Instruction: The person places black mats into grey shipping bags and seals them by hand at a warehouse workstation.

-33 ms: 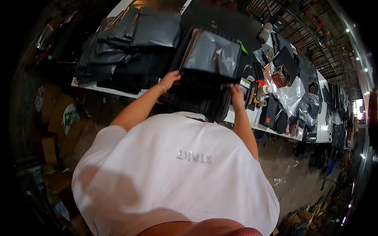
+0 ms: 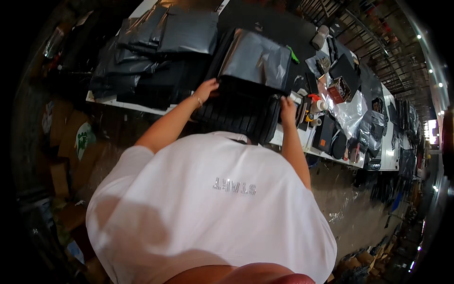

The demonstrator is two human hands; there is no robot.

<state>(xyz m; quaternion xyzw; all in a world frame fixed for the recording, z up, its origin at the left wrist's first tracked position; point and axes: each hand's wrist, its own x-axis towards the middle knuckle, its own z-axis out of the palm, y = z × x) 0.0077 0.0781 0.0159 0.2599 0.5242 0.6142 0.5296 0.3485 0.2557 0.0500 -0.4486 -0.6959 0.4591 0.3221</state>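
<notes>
A shiny dark grey plastic bag lies flat in front of me, on top of black ribbed material. My left hand is at the bag's near left corner, fingers closed on its edge. At the near right corner, my right hand has its fingertips pressed together on the edge. Between the hands the bag's near side is dark, and what is under or in it cannot be made out.
Several similar grey bags are stacked at the left of the white table. On the right are a white spool, a small box, clear plastic film and a black box. Cardboard stands at the lower left.
The bag has shifted slightly away from me, showing more of the black ribbed material. Both hands have moved slightly farther out with it.
</notes>
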